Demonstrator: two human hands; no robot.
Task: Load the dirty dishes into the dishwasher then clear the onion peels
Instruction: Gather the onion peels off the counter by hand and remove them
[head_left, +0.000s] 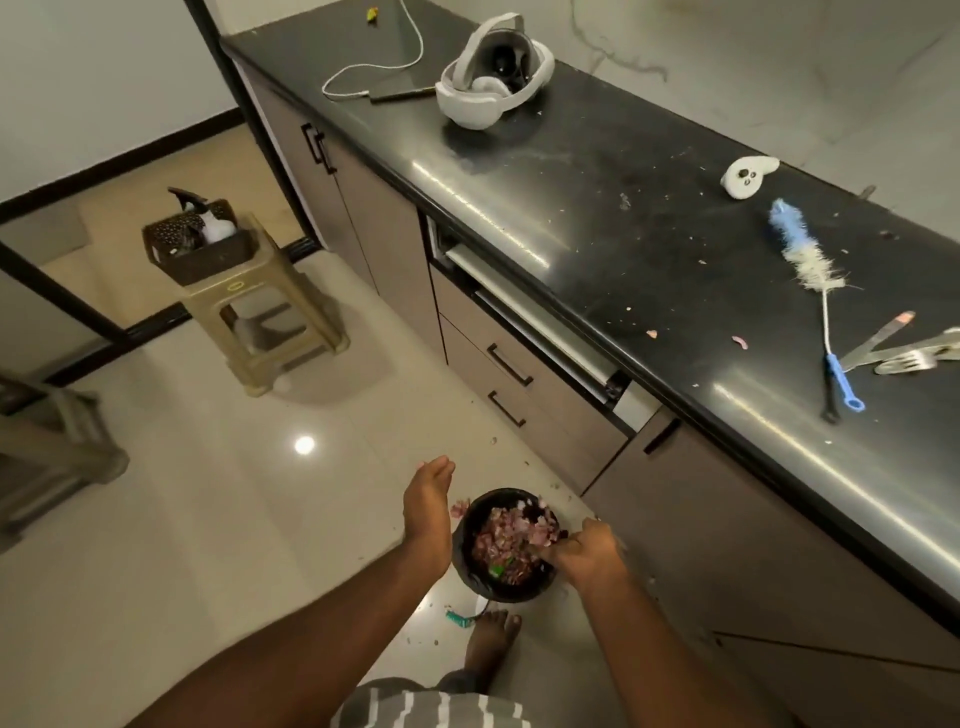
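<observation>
I am seeing one black bin of onion peels at lower centre; my left grip is hovering flat and empty, my right grip is pinching peels, fingertips hidden. One dishwasher is standing ajar under the desk.

Two bare forearms, no sleeves reaching the wrists, no watch, bands or rings to be seen. Left hand and right hand both uncovered, without gloves. At the bottom edge, a piece of grey clothing with white stripes, the stripes uneven and slightly wavy, running roughly side by side across the cloth. Below the arms, one bare foot on the floor, toes showing, no shoe or sock. Further up the arms out of view.
</observation>
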